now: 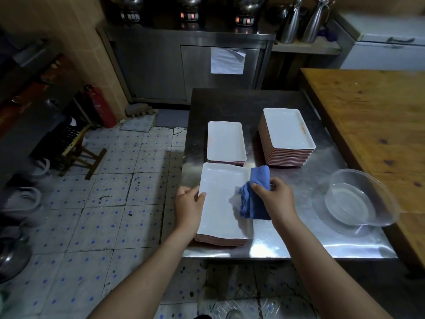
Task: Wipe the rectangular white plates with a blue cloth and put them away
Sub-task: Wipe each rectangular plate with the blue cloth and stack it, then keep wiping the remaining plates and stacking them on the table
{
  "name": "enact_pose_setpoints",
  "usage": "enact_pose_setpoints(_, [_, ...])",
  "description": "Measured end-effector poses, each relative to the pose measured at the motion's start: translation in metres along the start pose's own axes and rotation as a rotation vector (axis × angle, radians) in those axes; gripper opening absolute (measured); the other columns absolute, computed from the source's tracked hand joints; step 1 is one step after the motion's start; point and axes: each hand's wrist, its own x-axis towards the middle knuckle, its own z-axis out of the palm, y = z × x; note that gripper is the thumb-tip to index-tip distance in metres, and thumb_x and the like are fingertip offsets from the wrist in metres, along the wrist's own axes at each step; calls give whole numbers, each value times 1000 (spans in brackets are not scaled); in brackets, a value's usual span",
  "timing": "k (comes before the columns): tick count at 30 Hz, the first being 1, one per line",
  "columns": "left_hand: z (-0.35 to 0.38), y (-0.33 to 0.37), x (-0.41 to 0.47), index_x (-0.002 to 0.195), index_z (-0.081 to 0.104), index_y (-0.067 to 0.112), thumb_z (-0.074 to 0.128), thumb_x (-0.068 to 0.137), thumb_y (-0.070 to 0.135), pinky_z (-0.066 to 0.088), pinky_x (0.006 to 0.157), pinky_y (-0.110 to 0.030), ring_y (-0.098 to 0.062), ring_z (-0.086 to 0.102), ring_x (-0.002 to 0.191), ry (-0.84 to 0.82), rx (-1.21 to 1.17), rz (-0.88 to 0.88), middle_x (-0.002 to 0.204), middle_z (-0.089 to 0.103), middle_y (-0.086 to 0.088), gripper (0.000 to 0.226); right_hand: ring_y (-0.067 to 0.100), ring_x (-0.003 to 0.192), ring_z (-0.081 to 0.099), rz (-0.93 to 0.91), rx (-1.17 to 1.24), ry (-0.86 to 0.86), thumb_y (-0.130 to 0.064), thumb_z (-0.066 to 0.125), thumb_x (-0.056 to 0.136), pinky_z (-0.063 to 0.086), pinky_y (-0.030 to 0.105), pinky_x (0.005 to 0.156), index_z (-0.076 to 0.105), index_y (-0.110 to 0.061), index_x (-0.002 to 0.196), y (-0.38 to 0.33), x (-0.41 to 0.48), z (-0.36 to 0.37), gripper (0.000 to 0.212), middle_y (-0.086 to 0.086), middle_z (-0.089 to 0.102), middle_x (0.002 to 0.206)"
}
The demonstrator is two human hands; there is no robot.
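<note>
A near stack of rectangular white plates (220,210) lies at the steel table's front left. My left hand (188,203) grips the top plate by its left rim, thumb over the edge. My right hand (274,199) holds a folded blue cloth (255,194) and presses it onto the right side of that top plate. A low stack of white plates (225,141) sits just behind. A tall stack of white plates (287,132) stands further back to the right.
A clear plastic bowl (361,199) sits at the steel table's (299,238) right edge, against a wooden table (372,116). Left of the table lie tiled floor, a wooden stool (80,153) and a red fire extinguisher (101,107). A steel cabinet (190,63) stands behind.
</note>
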Motion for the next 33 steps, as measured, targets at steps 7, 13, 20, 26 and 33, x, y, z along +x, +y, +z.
enact_pose_setpoints(7, [2, -6, 9, 104, 63, 11, 62, 87, 15, 39, 73, -20, -13, 53, 79, -69, -63, -28, 102, 45, 0, 18, 11, 72, 63, 44, 43, -12, -22, 74, 79, 48, 26, 64, 59, -16, 82, 1, 0, 10, 16, -4, 66, 78])
enact_pose_setpoints(13, [6, -13, 16, 97, 53, 20, 60, 87, 18, 42, 74, -25, -15, 53, 83, -114, -67, -18, 109, 51, -4, 13, 14, 72, 63, 113, 127, -1, -24, 75, 77, 49, 28, 64, 57, -11, 83, -1, 5, 13, 23, 3, 65, 80])
enact_pose_setpoints(20, [2, 3, 26, 116, 52, 10, 64, 85, 23, 34, 84, -22, -25, 48, 111, 6, -91, -41, 129, 38, -10, 36, 19, 74, 68, 202, 419, -11, -13, 63, 81, 55, 34, 68, 64, -11, 80, -4, 8, -8, 3, 7, 69, 77])
enact_pose_setpoints(26, [15, 58, 32, 115, 52, 12, 60, 88, 21, 39, 88, -26, -24, 46, 118, -22, -151, 70, 129, 41, -8, 30, 15, 58, 67, 171, 646, -20, 4, 48, 82, 53, 27, 50, 64, -12, 72, -9, 19, -53, 24, 2, 67, 61])
enact_pose_setpoints(33, [59, 134, 27, 117, 50, 11, 58, 90, 22, 35, 83, -22, -17, 51, 107, -82, -217, 169, 126, 46, -6, 31, 25, 60, 62, 231, 624, 3, 11, 42, 81, 53, 36, 66, 57, -3, 86, -9, 51, -132, 22, 15, 61, 70])
